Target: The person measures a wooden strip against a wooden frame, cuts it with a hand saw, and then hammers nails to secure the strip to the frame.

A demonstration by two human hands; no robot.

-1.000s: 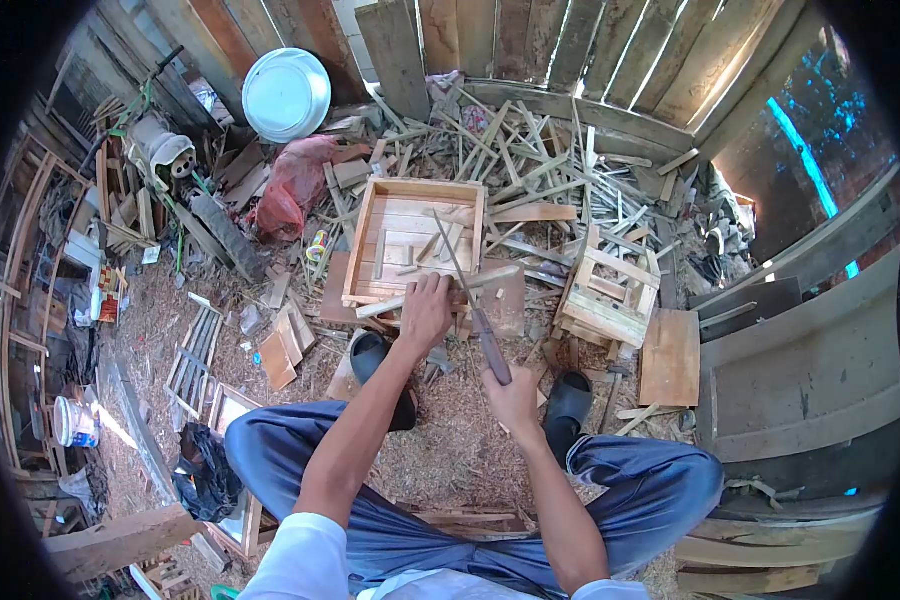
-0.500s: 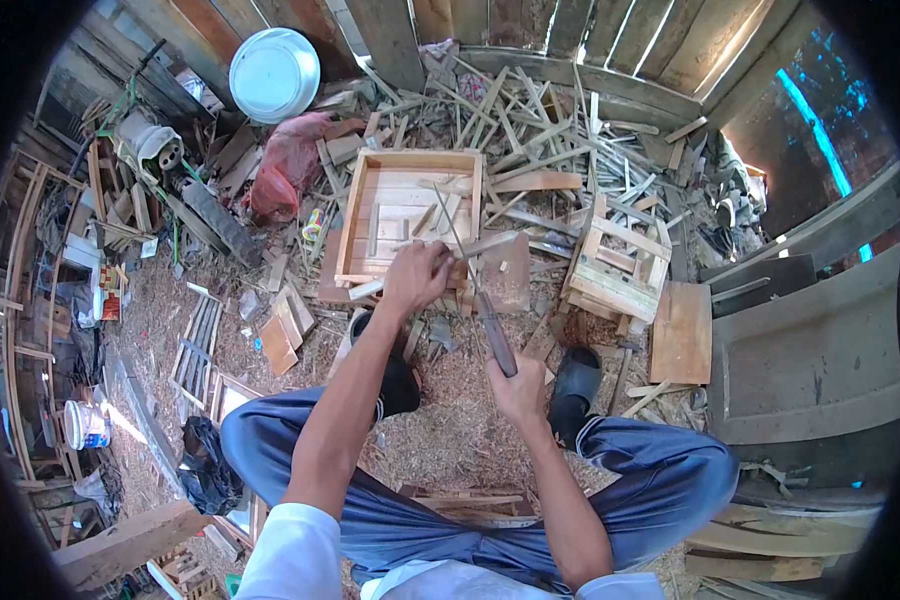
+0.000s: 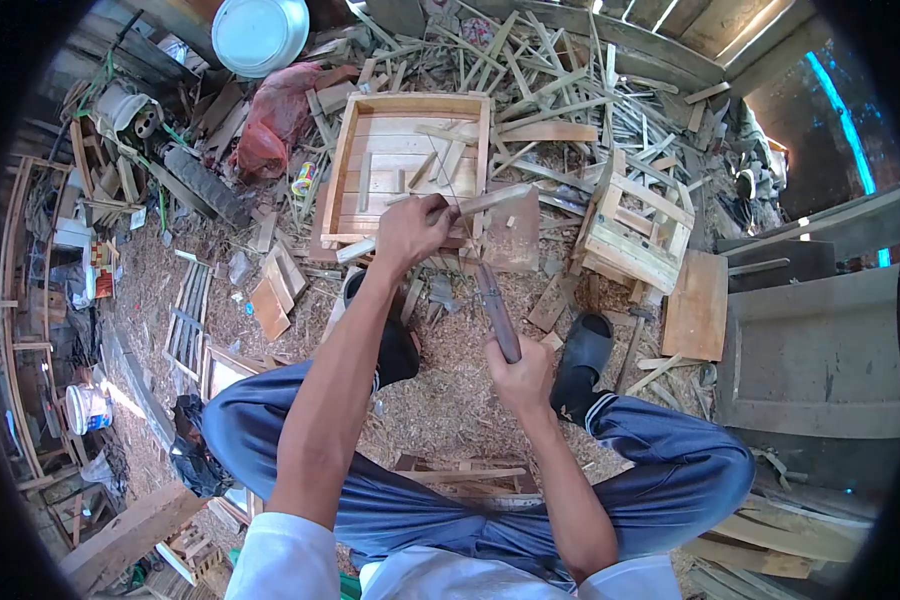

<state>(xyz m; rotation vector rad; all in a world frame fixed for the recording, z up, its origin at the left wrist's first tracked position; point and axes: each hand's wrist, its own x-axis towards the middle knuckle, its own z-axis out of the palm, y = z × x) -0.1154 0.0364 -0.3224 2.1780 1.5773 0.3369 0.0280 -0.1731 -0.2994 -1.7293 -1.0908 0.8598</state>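
A pale wooden strip (image 3: 500, 199) lies crosswise over the near edge of a shallow wooden box (image 3: 420, 102), its long axis slanting from lower left, nearer the person, to upper right, farther away. It is narrow and straight, light-coloured and unpainted. The left hand (image 3: 410, 235) is curled over its middle, fingers closed on it. A long tool (image 3: 498, 312) points forward and slightly left, its long axis crossing the strip just right of those fingers; whether the blade touches the wood, I cannot tell. Its blade is thin and dark, its handle brown and thick. The right hand (image 3: 520, 375) is wrapped round the handle's near end. Inside the box lie small loose wood pieces (image 3: 452, 160). A brown board (image 3: 510, 240) shows beneath the box; to the right stands a slatted wooden frame (image 3: 638, 222), and beyond lies a heap of sticks (image 3: 570, 90).
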